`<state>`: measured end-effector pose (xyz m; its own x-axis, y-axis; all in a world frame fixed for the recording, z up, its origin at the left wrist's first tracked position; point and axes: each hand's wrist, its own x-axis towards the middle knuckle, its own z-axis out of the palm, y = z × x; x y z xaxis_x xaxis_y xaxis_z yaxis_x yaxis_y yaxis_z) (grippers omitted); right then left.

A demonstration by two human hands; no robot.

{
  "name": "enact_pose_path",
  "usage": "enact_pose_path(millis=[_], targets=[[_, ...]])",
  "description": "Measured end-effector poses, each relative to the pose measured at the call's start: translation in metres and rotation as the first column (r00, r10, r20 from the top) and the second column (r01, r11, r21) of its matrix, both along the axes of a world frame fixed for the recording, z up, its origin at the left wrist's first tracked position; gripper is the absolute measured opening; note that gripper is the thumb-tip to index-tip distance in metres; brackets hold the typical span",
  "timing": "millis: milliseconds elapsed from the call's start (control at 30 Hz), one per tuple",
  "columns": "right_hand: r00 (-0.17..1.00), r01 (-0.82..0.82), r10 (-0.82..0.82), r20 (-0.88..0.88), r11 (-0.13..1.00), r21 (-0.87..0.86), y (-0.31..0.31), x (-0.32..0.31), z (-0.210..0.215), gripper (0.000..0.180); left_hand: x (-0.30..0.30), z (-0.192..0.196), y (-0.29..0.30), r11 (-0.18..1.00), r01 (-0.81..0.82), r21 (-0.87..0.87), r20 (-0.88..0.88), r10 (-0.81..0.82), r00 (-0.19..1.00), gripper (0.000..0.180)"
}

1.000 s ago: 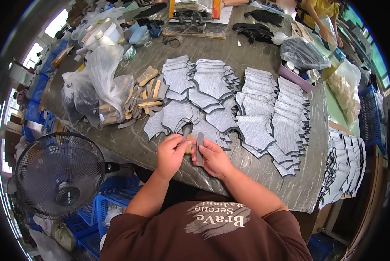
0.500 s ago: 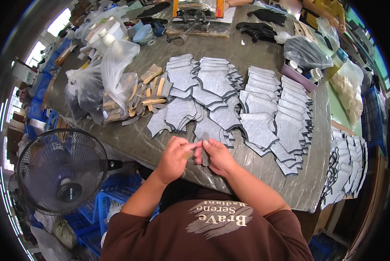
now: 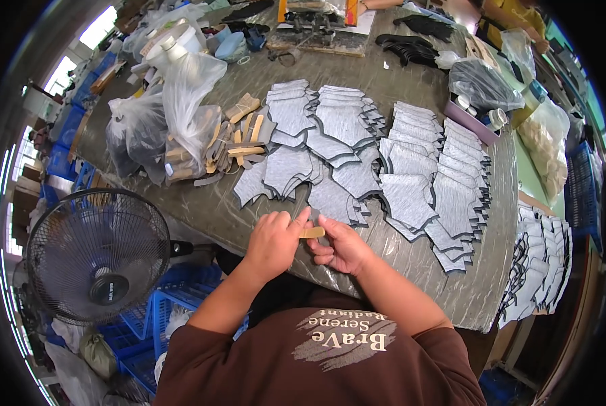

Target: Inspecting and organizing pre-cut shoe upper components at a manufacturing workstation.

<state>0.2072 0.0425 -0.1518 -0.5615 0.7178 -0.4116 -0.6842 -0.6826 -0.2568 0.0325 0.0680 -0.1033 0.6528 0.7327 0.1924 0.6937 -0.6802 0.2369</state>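
Both my hands meet at the near edge of the table. My left hand (image 3: 274, 238) and my right hand (image 3: 340, 245) pinch a small tan strip (image 3: 311, 233) between their fingertips, held flat just above the tabletop. Right beyond them lie overlapping grey cut fabric pieces (image 3: 330, 199). More tan strips (image 3: 243, 139) lie in a loose heap further left, beside the plastic bags.
Rows of stacked grey pieces (image 3: 438, 183) cover the table (image 3: 411, 271) to the right. Clear plastic bags (image 3: 174, 122) sit at the left. A black standing fan (image 3: 96, 254) and blue crates (image 3: 174, 298) are below the table's left edge. Black pieces (image 3: 411, 37) lie at the far side.
My hands have stayed at the table's near edge, and now a tan strip shows lying flat between their fingertips. The view has shifted slightly.
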Motion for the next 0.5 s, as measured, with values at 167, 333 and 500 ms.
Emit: enact_pose_path(millis=[167,333,500], targets=[[0.998,0.023,-0.026,0.058,0.998,0.052,0.002,0.004,0.001,0.014,-0.003,-0.004,0.002,0.996,0.044,-0.077,0.102,-0.036,0.994,0.040],[0.967,0.083,-0.119,0.225,0.983,0.163,-0.001,-0.001,0.006,0.019,-0.018,-0.016,-0.001,0.512,0.265,-0.817,0.465,0.312,0.829,0.037],[0.979,0.054,-0.115,0.170,0.942,0.330,-0.010,-0.010,-0.009,0.034,-0.009,-0.016,-0.011,0.217,0.542,-0.812,0.574,0.462,0.676,0.050]])
